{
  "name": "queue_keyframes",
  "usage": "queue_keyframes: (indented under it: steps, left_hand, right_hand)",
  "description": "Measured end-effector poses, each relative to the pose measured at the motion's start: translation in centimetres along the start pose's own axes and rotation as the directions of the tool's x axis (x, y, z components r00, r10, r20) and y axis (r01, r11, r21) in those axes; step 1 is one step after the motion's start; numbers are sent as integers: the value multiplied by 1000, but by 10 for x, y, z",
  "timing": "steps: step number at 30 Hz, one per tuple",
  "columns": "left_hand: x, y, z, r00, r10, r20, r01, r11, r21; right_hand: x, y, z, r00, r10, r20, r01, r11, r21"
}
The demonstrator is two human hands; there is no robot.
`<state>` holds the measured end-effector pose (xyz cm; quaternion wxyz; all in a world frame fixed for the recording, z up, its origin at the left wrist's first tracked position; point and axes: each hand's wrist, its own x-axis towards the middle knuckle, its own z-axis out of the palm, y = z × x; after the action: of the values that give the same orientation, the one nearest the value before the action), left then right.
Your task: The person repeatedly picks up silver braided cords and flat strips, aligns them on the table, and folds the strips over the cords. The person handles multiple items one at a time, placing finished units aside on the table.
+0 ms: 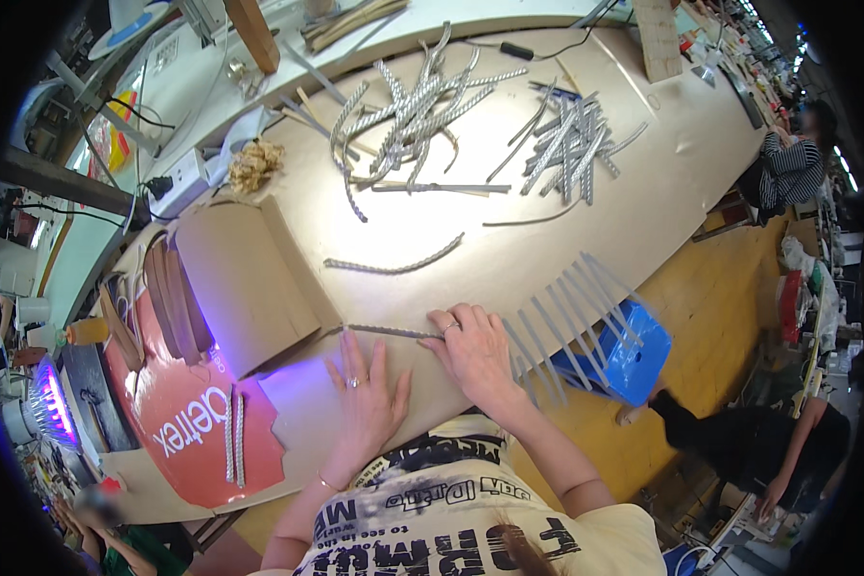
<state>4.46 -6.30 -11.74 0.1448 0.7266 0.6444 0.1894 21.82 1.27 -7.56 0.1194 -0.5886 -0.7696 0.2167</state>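
A thin braided strap (389, 331) lies straight on the table close to my body, its left end by the edge of a brown cardboard cover. My right hand (475, 353) has its fingers closed on the strap's right end. My left hand (370, 392) rests on the table with fingers spread, a fingertip by the left end. Beyond my hands lies a single curved silver braided strap (398, 264). Farther off are a tangled pile of long braided straps (408, 125) and a heap of shorter braided pieces (571, 139).
Several flat grey strips (571, 322) hang over the table's edge beside my right hand, above a blue plastic stool (634, 355). The bent brown cardboard cover (250, 278) stands at left, near a red sheet (192, 422) with two short braided pieces (234, 437). Other people are at right.
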Motion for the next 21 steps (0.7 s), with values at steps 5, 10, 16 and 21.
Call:
queue_keyframes:
  steps: [5, 10, 16, 21]
  left_hand:
    - [-11, -5, 4, 987, 40, -157, -40, 999, 3]
    - [-9, -5, 3, 985, 41, -165, -51, 997, -58]
    - [-3, -1, 1, 987, 50, -152, -62, 996, -71]
    - [-2, -1, -1, 989, 4, -149, -15, 997, -75]
  right_hand:
    - [7, 17, -21, 984, 135, 120, -162, 954, 252]
    - [15, 83, -69, 884, 439, -161, -308, 805, 507]
    - [65, 146, -120, 747, 342, -570, -365, 928, 79]
    - [76, 137, -105, 943, 191, -273, -234, 963, -133]
